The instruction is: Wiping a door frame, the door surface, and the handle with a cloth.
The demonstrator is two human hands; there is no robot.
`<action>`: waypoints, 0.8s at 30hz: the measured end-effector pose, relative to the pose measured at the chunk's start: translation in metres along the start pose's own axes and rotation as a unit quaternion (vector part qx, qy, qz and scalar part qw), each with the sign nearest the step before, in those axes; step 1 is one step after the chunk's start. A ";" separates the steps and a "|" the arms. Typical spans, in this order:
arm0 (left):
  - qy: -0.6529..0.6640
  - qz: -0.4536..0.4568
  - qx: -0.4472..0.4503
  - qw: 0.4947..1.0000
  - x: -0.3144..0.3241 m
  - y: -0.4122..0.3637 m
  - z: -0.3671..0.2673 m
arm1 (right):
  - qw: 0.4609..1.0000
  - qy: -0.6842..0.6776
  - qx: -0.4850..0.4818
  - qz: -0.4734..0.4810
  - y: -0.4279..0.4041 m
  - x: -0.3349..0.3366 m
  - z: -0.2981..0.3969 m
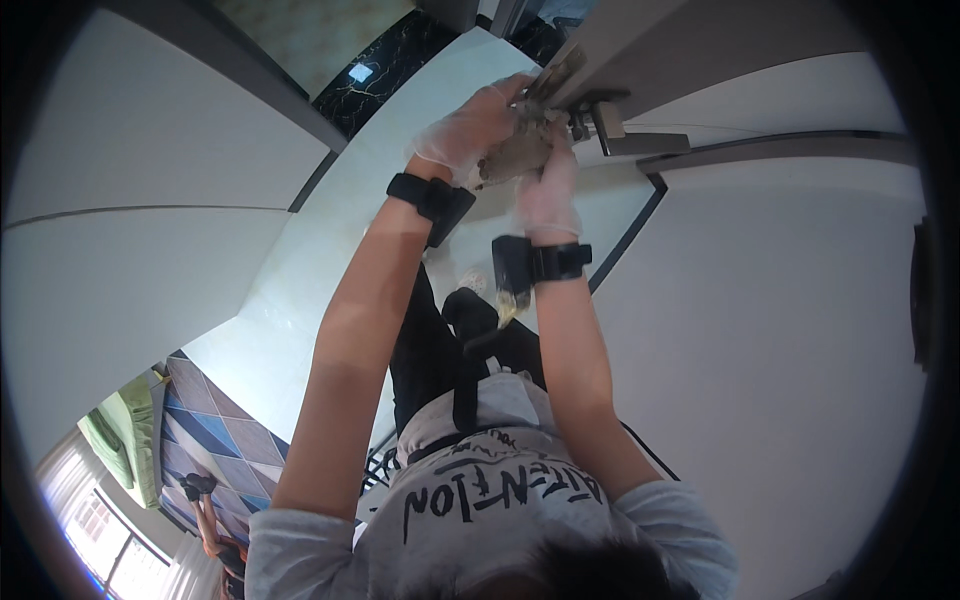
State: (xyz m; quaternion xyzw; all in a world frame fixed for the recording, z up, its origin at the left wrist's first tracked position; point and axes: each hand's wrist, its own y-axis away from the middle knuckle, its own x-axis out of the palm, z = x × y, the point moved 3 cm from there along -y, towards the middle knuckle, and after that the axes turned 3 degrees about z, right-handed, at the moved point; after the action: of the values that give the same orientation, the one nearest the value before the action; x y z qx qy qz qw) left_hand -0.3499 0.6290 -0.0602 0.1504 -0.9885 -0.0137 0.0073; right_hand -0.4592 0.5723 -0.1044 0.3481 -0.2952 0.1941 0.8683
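Both hands wear thin clear gloves and meet at the edge of a door. My left hand has its fingers on the door's edge by a metal latch plate. My right hand is just beside it, thumb and fingers up against a crumpled grey-brown cloth. The cloth hangs between the hands, below the door edge; which hand grips it is partly hidden and blurred. A dark lever door handle sticks out right of my right hand. Black straps with small boxes circle both wrists.
White walls stand on both sides. A black marble threshold lies beyond the pale floor. At lower left are a patterned rug, a green-covered bed, a window, and another person. A brush-like tool is near my waist.
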 end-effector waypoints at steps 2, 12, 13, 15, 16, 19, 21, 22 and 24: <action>0.021 0.001 -0.026 0.999 0.000 -0.002 -0.002 | 1.000 -0.004 0.001 0.017 -0.014 -0.020 -0.011; 0.003 -0.017 -0.021 1.000 0.006 0.042 0.023 | 0.945 0.168 0.157 0.234 0.033 -0.009 0.020; 0.015 -0.022 0.012 1.000 0.013 0.049 0.023 | 0.945 0.169 0.157 0.234 0.039 -0.008 0.026; 0.104 -0.022 0.032 0.994 0.033 0.065 0.016 | 0.952 0.162 0.130 0.225 0.044 -0.011 0.039; 0.179 -0.023 0.017 0.983 0.043 0.075 0.009 | 0.952 0.162 0.130 0.225 0.043 -0.015 0.044; 0.227 0.053 -0.040 0.972 0.047 0.075 0.015 | 0.907 0.229 0.135 0.327 0.039 -0.030 0.057; 0.073 0.058 0.002 0.996 0.052 0.085 0.012 | 0.873 0.221 0.168 0.402 0.042 -0.036 0.062; 0.023 0.054 -0.095 0.994 0.059 0.080 0.017 | 0.872 0.220 0.167 0.403 0.043 -0.037 0.063; 0.059 0.070 -0.084 0.992 0.067 0.080 0.014 | 0.913 0.149 0.150 0.350 0.046 -0.040 0.065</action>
State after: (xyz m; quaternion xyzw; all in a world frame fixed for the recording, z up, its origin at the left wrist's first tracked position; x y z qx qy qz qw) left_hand -0.4380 0.6854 -0.0709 0.0804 -0.9897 -0.0876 0.0792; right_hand -0.5388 0.5516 -0.0694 0.3162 -0.2329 0.5767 0.7164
